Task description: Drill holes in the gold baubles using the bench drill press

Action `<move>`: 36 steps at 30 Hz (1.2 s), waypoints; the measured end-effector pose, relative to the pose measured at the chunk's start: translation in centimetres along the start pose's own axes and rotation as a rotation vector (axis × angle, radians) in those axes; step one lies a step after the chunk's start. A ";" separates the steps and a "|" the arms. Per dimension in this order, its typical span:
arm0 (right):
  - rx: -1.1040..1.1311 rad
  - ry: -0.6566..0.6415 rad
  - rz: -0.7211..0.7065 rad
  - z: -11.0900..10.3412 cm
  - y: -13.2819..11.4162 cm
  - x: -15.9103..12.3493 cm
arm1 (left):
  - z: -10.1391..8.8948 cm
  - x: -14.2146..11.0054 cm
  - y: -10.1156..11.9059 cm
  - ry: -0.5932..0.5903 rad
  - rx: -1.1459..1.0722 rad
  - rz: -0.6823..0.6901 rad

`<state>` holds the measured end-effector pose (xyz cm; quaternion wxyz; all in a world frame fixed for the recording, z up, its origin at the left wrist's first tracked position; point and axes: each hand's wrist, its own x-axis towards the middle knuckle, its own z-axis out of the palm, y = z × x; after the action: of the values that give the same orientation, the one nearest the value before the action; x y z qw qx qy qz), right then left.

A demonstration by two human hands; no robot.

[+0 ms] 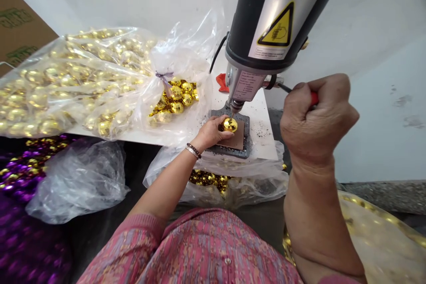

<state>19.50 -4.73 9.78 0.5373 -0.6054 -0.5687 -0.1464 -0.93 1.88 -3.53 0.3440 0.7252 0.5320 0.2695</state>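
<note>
The drill press (240,22) head bears a silver label (254,49) with a yellow warning triangle (278,26) showing a hand symbol — its small print, the neck plate (244,85) and the carton's (20,22) green print stay unreadable

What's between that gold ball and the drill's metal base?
The head view shows a brown pad lying on the base, under the ball in the left hand.

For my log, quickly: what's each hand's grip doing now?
Left hand: holding a gold mirrored ball.
Right hand: closed on a red lever handle.
</note>
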 end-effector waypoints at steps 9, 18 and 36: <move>-0.022 0.116 -0.119 1.7 1.8 -2.2 | -0.1 -0.2 0.4 -0.023 0.016 -0.033; -0.009 0.300 -0.268 4.2 3.4 -4.0 | 0.1 -0.1 -0.1 -0.003 -0.035 0.015; 0.208 0.213 -0.120 3.9 2.1 3.7 | -0.4 -0.4 -0.1 0.003 -0.127 0.021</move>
<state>20.71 0.90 10.21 0.6447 -0.4922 -0.5558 -0.1821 -1.43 1.61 -3.34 0.3858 0.7071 0.5067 0.3072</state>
